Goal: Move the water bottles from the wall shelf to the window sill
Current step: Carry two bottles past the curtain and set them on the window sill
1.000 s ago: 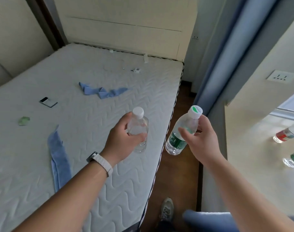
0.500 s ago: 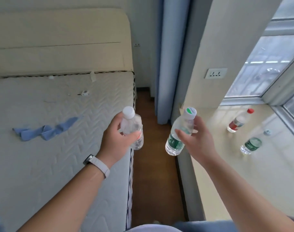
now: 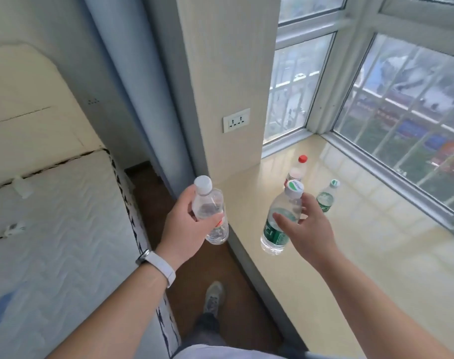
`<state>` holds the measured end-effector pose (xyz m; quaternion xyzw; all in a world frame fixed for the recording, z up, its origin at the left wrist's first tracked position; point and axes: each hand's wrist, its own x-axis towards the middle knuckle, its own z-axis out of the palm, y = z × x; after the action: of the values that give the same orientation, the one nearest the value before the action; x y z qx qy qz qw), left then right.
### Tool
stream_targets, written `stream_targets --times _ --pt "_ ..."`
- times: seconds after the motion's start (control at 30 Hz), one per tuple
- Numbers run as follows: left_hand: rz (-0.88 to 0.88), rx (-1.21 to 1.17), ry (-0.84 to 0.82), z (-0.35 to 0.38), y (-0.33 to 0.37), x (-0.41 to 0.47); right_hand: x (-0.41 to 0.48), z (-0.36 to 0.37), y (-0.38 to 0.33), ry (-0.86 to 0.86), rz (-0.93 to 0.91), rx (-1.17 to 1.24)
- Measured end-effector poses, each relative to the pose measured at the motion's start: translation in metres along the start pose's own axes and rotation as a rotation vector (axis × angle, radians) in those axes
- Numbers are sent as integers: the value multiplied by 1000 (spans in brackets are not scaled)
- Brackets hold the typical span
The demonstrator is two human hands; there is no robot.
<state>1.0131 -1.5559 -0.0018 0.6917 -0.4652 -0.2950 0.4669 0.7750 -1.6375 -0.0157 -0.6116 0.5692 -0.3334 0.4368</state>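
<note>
My left hand (image 3: 185, 225) grips a clear water bottle with a white cap (image 3: 212, 206), held over the floor gap just left of the sill's edge. My right hand (image 3: 307, 229) grips a green-labelled water bottle (image 3: 279, 224), tilted, above the near part of the cream window sill (image 3: 363, 255). Two bottles stand on the sill beyond it: a red-capped one (image 3: 298, 170), partly hidden behind the held bottle's cap, and a green-labelled one (image 3: 326, 195). The wall shelf is not in view.
A bare white mattress (image 3: 52, 229) fills the left side, with a narrow strip of brown floor (image 3: 210, 265) and my shoe (image 3: 213, 296) between it and the sill. A blue curtain (image 3: 143, 86), a wall socket (image 3: 236, 120) and barred windows (image 3: 402, 112) lie ahead.
The view has swung right from the bed to the window. Both hands, still holding their bottles, have come closer to the sill; the right bottle is now over it.
</note>
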Motion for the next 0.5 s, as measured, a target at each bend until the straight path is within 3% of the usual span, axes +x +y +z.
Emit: stream_targets --times 0.5 --pt "49 24 -637 97 -25 213 60 6 22 495 351 -36"
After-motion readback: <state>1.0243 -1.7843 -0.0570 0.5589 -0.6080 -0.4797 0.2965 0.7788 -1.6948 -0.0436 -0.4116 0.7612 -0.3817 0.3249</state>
